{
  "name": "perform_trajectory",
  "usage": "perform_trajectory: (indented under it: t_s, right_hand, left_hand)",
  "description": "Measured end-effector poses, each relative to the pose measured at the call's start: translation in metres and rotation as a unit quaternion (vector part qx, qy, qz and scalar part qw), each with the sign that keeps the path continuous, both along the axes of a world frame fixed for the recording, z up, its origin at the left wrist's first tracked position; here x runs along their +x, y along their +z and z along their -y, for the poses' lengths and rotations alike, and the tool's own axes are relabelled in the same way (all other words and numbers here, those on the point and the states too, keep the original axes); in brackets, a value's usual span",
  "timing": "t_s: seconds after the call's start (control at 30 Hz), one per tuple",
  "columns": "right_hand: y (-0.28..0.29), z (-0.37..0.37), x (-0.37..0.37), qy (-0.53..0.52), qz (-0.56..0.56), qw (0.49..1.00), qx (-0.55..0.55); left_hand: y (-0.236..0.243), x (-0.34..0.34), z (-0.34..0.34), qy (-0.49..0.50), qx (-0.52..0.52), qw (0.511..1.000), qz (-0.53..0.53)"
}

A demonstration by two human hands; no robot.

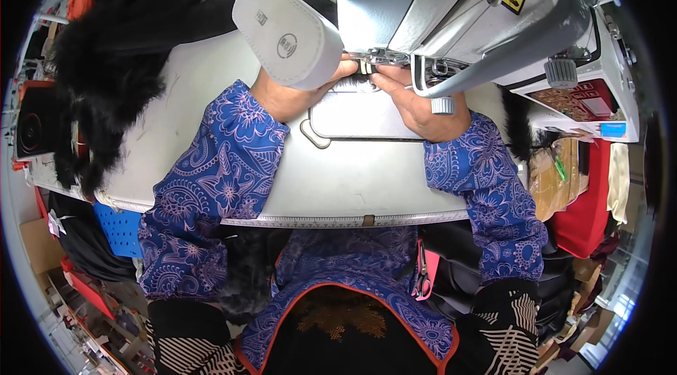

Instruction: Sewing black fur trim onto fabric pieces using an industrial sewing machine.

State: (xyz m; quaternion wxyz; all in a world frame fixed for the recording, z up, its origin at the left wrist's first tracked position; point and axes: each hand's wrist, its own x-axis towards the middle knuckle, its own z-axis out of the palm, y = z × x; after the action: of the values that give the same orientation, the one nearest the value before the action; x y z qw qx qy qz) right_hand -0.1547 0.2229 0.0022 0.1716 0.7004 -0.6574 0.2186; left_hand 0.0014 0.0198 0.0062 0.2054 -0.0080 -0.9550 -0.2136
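Note:
A sewing machine [381, 8] stands in front of me, and both hands meet at its presser foot [365, 65]. A small dark piece of furry material [356, 81] shows there between my fingertips. My left hand [289, 100] reaches in from the left, its back partly hidden by a white rounded device [285, 33]; the visible fingers are closed at the material's edge. From the right, my right hand [423, 111] has its fingers pressed together at the foot, beside a grey guard bar [486, 68]. The light metal bed plate [367, 118] lies below the hands.
Black fur [106, 86] and dark cloth spread over the table's left side. A ruler strip [317, 221] runs along the front edge. Scissors [423, 276] hang near my lap. To the right are a control box [585, 93], a yellowish packet [553, 174] and a red container [582, 216].

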Motion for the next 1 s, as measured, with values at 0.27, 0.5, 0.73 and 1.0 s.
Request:
perform_trajectory:
  t_s: [0.27,0.5,0.73,1.0]
  right_hand:
    - [0.003,0.002,0.001,0.017,0.034,0.999,0.0]
    - [0.007,0.002,0.004,-0.01,0.044,0.999,0.009]
    - [0.002,0.002,-0.004,-0.008,0.095,0.995,0.03]
    - [0.017,-0.006,0.011,0.022,0.083,0.996,-0.007]
  left_hand:
    - [-0.01,-0.005,0.003,-0.014,-0.017,0.996,-0.081]
    - [-0.009,-0.01,0.007,0.01,-0.044,0.995,-0.087]
    - [-0.008,-0.005,0.018,0.023,-0.112,0.988,-0.102]
    - [0.003,0.008,-0.019,-0.099,-0.102,0.984,-0.107]
